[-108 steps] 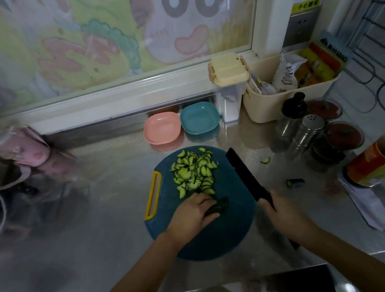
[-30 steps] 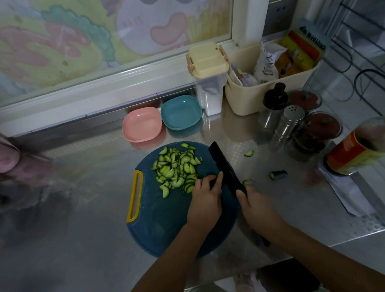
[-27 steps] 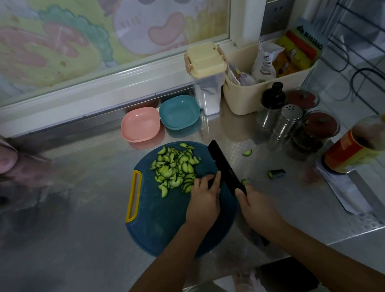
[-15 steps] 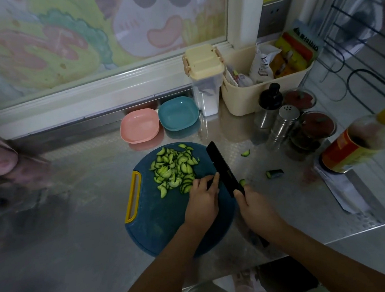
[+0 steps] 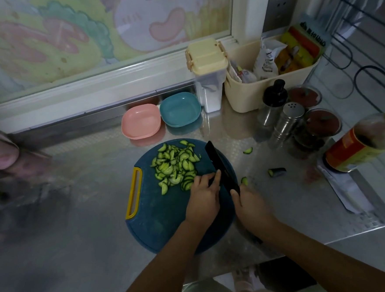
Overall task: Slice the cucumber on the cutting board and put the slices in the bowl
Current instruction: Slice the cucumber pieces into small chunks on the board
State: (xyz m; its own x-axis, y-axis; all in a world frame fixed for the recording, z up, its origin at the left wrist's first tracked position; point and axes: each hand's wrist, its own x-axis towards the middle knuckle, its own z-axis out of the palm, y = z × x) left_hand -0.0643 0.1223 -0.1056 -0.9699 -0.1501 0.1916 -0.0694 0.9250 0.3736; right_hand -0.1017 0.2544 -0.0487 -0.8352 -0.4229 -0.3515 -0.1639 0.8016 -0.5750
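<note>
A round dark-blue cutting board [image 5: 164, 218] with a yellow handle lies on the steel counter. A heap of green cucumber slices [image 5: 176, 166] covers its far half. My left hand [image 5: 203, 196] rests on the board beside the heap, fingers curled over what is left of the cucumber, which is hidden under them. My right hand [image 5: 250, 204] grips the handle of a black knife [image 5: 221, 165], whose blade stands against my left fingers. A pink bowl [image 5: 141, 121] and a teal bowl [image 5: 180, 109] sit behind the board, both without slices.
Stray cucumber bits [image 5: 276, 172] lie on the counter right of the board. A lidded canister [image 5: 208, 74], a cream basket [image 5: 251, 93], shakers [image 5: 287, 124], jars and a sauce bottle [image 5: 360, 143] crowd the right side. The counter edge runs close in front.
Since 3.6 s ago my left hand moved up the board to the slice heap and the knife came in against it. Over the last second both hands stayed almost still.
</note>
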